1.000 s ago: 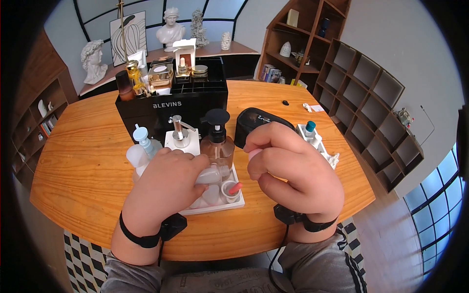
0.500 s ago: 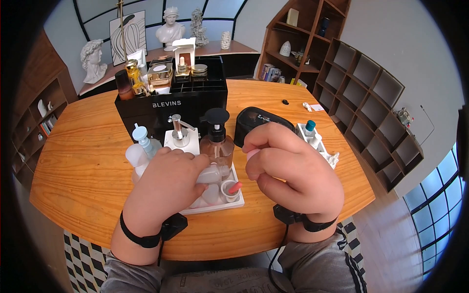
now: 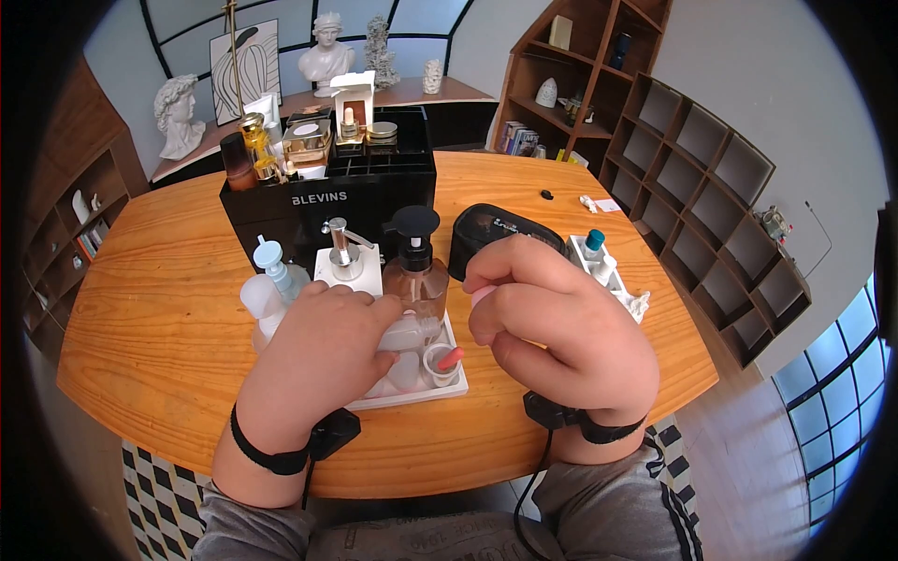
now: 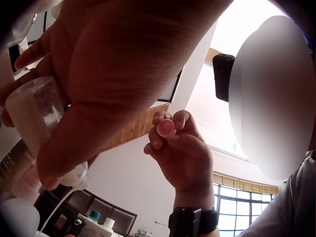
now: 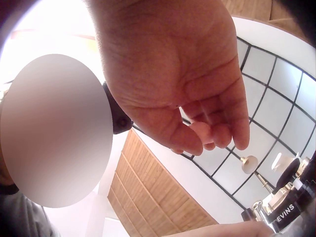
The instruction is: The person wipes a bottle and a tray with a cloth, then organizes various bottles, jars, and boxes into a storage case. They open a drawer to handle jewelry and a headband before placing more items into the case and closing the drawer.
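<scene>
My left hand [image 3: 323,346] grips a clear bottle [image 3: 407,333] of pale contents, lying nearly on its side above the front of the white tray [image 3: 412,399]. In the left wrist view, fingers and thumb wrap round this bottle [image 4: 27,113], its narrow end pointing down. Just below it stands a small clear cup [image 3: 438,376] with a pink stick [image 3: 451,360] in it. My right hand [image 3: 575,327], to the right of the tray, pinches a small pink cap [image 3: 481,296] with curled fingers. The right wrist view shows that cap [image 5: 201,131] partly hidden by the fingertips.
Behind the hands are an amber pump bottle [image 3: 416,285], a silver-topped dispenser [image 3: 351,268] and a black BLEVINS organizer [image 3: 323,220] with cosmetics. A black case [image 3: 468,245] lies behind the right hand, a small white rack [image 3: 608,278] to its right. Pale blue-topped bottle [image 3: 271,262] stands left.
</scene>
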The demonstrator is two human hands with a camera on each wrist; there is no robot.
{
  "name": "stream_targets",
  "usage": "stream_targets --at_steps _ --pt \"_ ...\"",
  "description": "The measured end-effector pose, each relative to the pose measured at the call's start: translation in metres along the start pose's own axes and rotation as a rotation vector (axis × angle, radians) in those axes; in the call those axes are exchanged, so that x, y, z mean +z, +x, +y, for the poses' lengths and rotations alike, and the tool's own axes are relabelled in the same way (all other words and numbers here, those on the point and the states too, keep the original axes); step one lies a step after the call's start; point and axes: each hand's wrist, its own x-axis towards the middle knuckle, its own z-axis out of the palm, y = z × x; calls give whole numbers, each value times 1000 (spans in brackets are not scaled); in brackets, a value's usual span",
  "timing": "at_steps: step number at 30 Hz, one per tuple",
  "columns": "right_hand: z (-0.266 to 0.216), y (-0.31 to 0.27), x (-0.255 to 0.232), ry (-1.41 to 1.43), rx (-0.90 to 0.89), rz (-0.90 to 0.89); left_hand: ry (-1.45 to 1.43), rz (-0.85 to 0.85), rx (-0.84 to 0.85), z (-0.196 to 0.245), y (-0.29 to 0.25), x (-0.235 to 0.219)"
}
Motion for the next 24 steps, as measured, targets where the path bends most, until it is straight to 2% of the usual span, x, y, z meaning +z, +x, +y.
stream_targets --at_steps 24 --pt "-1 1 0 6 29 -13 -36 -13 12 2 2 4"
